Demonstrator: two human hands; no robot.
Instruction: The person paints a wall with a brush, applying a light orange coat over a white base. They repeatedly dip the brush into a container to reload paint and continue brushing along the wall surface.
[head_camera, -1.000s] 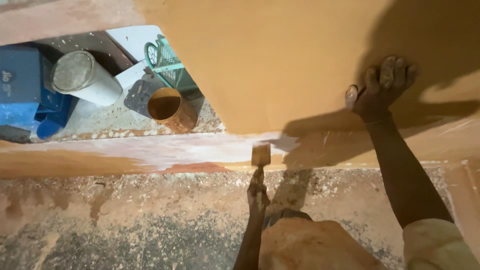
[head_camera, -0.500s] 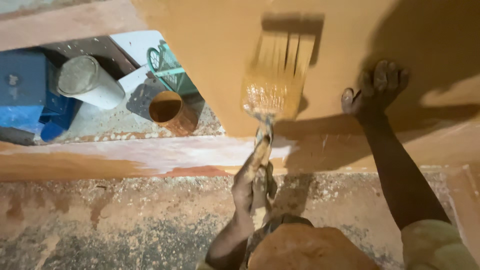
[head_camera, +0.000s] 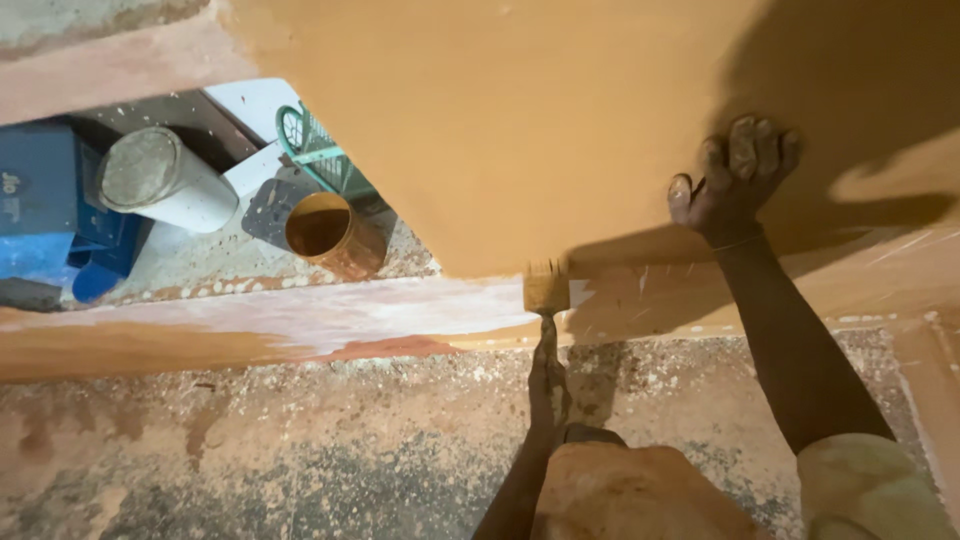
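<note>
Below, left hand (head_camera: 548, 385) closed around paintbrush (head_camera: 546, 292), bristles touching the lower edge of smooth ochre panel (head_camera: 520, 130). At 2 o'clock, right hand (head_camera: 730, 180) spread flat, fingers open, pressing the panel. At 10 o'clock, round paint can (head_camera: 335, 235) beside white cylinder (head_camera: 165, 180); speckled rough floor (head_camera: 300, 440) beneath.

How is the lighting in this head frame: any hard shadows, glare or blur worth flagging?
Head view: hard light throws a dark shadow across the ochre wall above the right hand; the paintbrush in the left hand looks slightly soft; no glare; the paint tin is sharp.
</note>
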